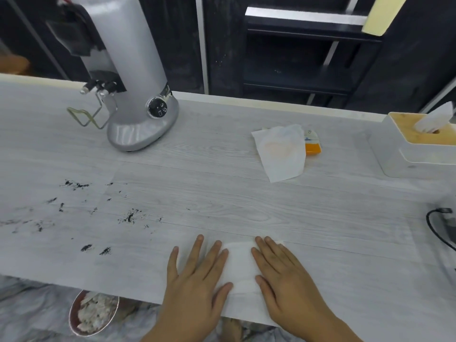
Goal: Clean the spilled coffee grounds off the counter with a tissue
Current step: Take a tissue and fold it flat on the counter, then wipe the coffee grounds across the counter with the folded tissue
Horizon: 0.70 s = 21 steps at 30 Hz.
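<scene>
**Both palms flat on a tissue at the counter's near edge**

From the head camera, the thin white tissue (240,270) lies spread flat on the pale wood-grain counter (246,198), its long axis running from the near edge away toward the wall. It looks clean and smooth, and its near end reaches the counter's edge.

The left hand (195,280) and right hand (288,275) rest open on it, fingers stretched out, pressing down and gripping nothing. They cover the tissue's side edges, so its full width is hard to judge.

The dark scattered coffee grounds (128,217) lie well apart to the left, in small smeared patches.

A silver cylindrical grinder (133,77) stands behind them. A crumpled white tissue (281,154) half hides a small orange object (313,146), too covered to identify.
</scene>
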Tool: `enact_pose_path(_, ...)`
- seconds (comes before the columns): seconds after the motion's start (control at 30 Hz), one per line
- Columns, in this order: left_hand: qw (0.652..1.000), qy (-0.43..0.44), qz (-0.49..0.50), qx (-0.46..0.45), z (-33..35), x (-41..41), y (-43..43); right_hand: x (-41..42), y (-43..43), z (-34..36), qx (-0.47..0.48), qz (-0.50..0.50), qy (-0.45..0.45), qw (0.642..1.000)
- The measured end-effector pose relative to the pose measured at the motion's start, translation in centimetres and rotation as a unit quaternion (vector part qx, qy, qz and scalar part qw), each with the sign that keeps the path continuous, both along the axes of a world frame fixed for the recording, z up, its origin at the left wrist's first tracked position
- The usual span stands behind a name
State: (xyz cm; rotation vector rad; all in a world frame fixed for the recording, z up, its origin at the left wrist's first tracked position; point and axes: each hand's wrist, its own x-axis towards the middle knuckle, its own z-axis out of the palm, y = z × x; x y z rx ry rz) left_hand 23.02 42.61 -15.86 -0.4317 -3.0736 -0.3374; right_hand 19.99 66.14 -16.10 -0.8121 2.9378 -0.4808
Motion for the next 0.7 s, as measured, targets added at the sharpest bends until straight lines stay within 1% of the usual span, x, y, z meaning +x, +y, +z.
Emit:
enact_pose_path(0.1,1.0,-0.012,0.009,-0.022,0.1,0.7,-0.2,0.6,0.0,-0.2,0.028,0.001,0.006,1.0)
enact_pose_path(0.23,0.999,-0.022,0.024,-0.035,0.4,0.6,0.0,0.2,-0.2,0.3,0.028,-0.011,-0.011,0.999)
enact_pose_path(0.37,0.998,-0.026,0.044,-0.047,0.2,1.0,-0.3,-0.4,0.1,0.6,0.065,0.025,-0.017,0.997)
enact_pose_path(0.43,0.996,-0.018,0.072,-0.048,0.0,1.6,-0.6,-0.8,0.1,0.9,0.063,0.04,-0.021,0.997)
enact_pose_path(0.63,0.986,0.007,0.159,-0.052,-0.5,4.1,-2.3,-2.7,-1.4,1.2,0.086,0.144,-0.026,0.985)
enact_pose_path(0.7,0.981,0.016,0.191,-0.043,-0.6,5.0,-2.8,-3.7,-2.7,1.7,0.08,0.197,-0.033,0.976)
